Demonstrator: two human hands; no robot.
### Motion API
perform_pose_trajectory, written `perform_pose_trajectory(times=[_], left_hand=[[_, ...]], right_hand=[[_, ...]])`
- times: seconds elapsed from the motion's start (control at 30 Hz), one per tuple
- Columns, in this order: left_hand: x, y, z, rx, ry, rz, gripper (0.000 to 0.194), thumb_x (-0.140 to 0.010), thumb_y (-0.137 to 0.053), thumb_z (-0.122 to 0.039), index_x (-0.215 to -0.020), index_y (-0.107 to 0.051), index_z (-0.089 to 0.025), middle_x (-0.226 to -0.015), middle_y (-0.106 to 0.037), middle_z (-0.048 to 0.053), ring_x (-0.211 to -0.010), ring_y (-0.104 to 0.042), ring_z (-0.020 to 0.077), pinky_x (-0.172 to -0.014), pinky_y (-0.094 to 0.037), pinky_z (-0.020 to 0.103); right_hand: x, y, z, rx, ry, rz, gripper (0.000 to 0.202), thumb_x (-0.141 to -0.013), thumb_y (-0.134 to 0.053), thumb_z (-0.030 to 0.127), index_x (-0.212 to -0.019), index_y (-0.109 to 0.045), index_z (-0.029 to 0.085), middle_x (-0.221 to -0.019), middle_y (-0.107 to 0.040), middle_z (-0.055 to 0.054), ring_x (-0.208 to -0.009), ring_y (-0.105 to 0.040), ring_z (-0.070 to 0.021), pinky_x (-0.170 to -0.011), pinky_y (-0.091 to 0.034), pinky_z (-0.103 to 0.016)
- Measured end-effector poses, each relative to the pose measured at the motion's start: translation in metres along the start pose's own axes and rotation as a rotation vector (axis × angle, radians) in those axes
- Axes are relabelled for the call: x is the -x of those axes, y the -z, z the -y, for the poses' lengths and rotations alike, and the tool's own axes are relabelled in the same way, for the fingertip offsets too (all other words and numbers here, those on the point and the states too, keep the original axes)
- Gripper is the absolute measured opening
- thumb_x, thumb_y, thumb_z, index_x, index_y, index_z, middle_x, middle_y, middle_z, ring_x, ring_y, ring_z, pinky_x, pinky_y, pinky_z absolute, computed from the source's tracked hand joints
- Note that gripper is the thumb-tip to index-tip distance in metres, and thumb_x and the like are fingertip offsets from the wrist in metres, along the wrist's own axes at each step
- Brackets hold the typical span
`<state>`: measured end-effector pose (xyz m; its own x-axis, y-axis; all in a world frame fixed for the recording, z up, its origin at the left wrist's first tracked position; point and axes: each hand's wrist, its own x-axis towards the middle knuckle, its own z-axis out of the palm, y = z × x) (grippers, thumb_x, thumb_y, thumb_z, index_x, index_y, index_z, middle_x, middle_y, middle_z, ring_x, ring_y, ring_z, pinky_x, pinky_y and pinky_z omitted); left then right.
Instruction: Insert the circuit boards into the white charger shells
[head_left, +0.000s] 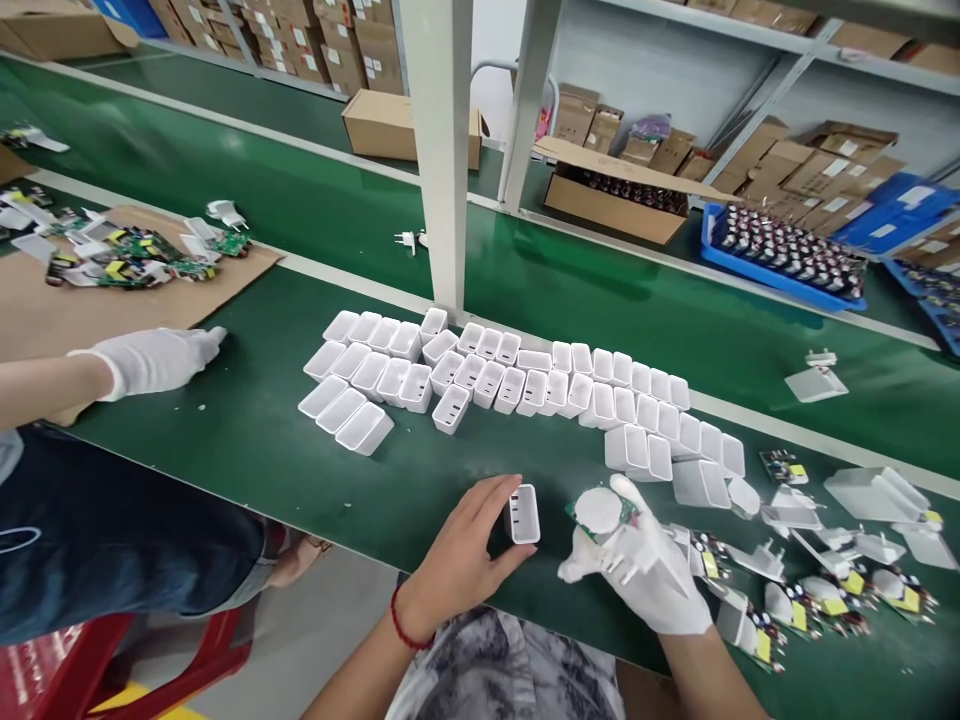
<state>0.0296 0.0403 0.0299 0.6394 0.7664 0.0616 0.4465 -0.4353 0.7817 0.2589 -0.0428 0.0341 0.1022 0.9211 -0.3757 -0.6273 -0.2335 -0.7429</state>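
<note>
Holding a white casing (523, 514) in left hand (459, 560), right hand (637, 560) gripping plug board (600, 512)

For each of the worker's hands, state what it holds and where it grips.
Left hand: white shell, by its sides. Gloved right hand: plug board, from beneath.

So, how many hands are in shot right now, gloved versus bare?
Gloved: 2, the right hand holding a plug part, and a co-worker's hand at far left.
Bare: 1, the left hand holding a white shell.
Total: 3
</note>
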Motion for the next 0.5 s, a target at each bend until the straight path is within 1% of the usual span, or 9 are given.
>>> perform_pose_trajectory(times=[0.03,0.1,0.2,0.3,0.37,0.4,0.43,0.47,0.5], left_hand=[[-0.001,0.000,0.000,0.004,0.009,0.000,0.061,-0.093,-0.058,-0.040,-0.146,-0.030,-0.033,-0.144,-0.053,0.008,-0.128,-0.056,0.0297,-0.099,-0.056,0.047],[-0.002,-0.001,0.000,0.014,0.022,0.004,0.061,-0.093,-0.057,-0.041,-0.147,-0.029,-0.033,-0.142,-0.054,0.008,-0.127,-0.057,0.0296,-0.099,-0.055,0.048],[-0.003,-0.001,0.001,0.020,0.028,0.003,0.061,-0.094,-0.056,-0.044,-0.147,-0.029,-0.032,-0.142,-0.054,0.008,-0.127,-0.057,0.0296,-0.101,-0.054,0.049],[-0.004,-0.002,0.003,0.013,0.025,-0.009,0.059,-0.093,-0.056,-0.046,-0.145,-0.033,-0.033,-0.142,-0.055,0.008,-0.127,-0.057,0.0302,-0.098,-0.056,0.047],[-0.004,-0.004,0.005,0.008,0.024,-0.008,0.057,-0.093,-0.056,-0.045,-0.144,-0.035,-0.033,-0.142,-0.055,0.008,-0.128,-0.056,0.0303,-0.094,-0.058,0.044],[-0.004,-0.004,0.005,0.006,0.025,-0.005,0.056,-0.093,-0.056,-0.045,-0.144,-0.036,-0.032,-0.142,-0.055,0.008,-0.128,-0.056,0.0302,-0.094,-0.059,0.043],[-0.004,-0.005,0.005,0.003,0.031,-0.003,0.056,-0.093,-0.055,-0.044,-0.144,-0.036,-0.032,-0.142,-0.055,0.008,-0.128,-0.055,0.0300,-0.094,-0.059,0.043],[-0.004,-0.006,0.005,0.001,0.038,-0.002,0.055,-0.094,-0.055,-0.044,-0.144,-0.036,-0.032,-0.142,-0.056,0.008,-0.128,-0.056,0.0299,-0.094,-0.058,0.043],[-0.004,-0.006,0.005,-0.001,0.045,-0.002,0.055,-0.094,-0.055,-0.044,-0.144,-0.036,-0.032,-0.141,-0.056,0.008,-0.127,-0.057,0.0300,-0.095,-0.058,0.043]], right_hand=[[-0.003,0.001,0.002,0.008,0.005,0.008,0.033,-0.089,-0.056,0.052,-0.118,-0.064,0.041,-0.095,-0.069,-0.003,-0.078,-0.066,-0.0243,-0.081,-0.054,-0.056],[-0.009,-0.001,0.009,0.028,0.003,0.034,0.032,-0.088,-0.052,0.058,-0.111,-0.067,0.040,-0.095,-0.069,-0.003,-0.081,-0.065,-0.0257,-0.085,-0.052,-0.060],[-0.010,-0.009,0.021,0.030,-0.011,0.088,0.035,-0.081,-0.058,0.059,-0.106,-0.069,0.037,-0.098,-0.069,-0.005,-0.083,-0.065,-0.0269,-0.092,-0.047,-0.065],[-0.007,-0.017,0.023,0.008,-0.034,0.196,0.037,-0.068,-0.076,0.047,-0.101,-0.072,0.033,-0.100,-0.069,-0.006,-0.083,-0.066,-0.0265,-0.094,-0.046,-0.065],[-0.006,-0.019,0.020,0.008,0.033,0.220,0.039,-0.061,-0.084,0.036,-0.098,-0.072,0.034,-0.094,-0.069,-0.004,-0.087,-0.066,-0.0260,-0.095,-0.047,-0.062],[-0.006,-0.020,0.019,0.019,0.083,0.206,0.037,-0.061,-0.085,0.034,-0.095,-0.072,0.034,-0.088,-0.068,-0.002,-0.087,-0.066,-0.0258,-0.095,-0.048,-0.060],[-0.008,-0.020,0.017,0.036,0.129,0.174,0.030,-0.063,-0.084,0.035,-0.090,-0.072,0.033,-0.080,-0.067,-0.001,-0.087,-0.066,-0.0258,-0.094,-0.049,-0.059],[-0.009,-0.021,0.017,0.058,0.158,0.147,0.019,-0.067,-0.082,0.038,-0.081,-0.071,0.030,-0.073,-0.064,-0.001,-0.085,-0.066,-0.0263,-0.093,-0.049,-0.059],[-0.012,-0.022,0.018,0.082,0.173,0.131,0.017,-0.072,-0.079,0.041,-0.070,-0.069,0.027,-0.066,-0.061,-0.001,-0.082,-0.066,-0.0271,-0.092,-0.050,-0.058]])
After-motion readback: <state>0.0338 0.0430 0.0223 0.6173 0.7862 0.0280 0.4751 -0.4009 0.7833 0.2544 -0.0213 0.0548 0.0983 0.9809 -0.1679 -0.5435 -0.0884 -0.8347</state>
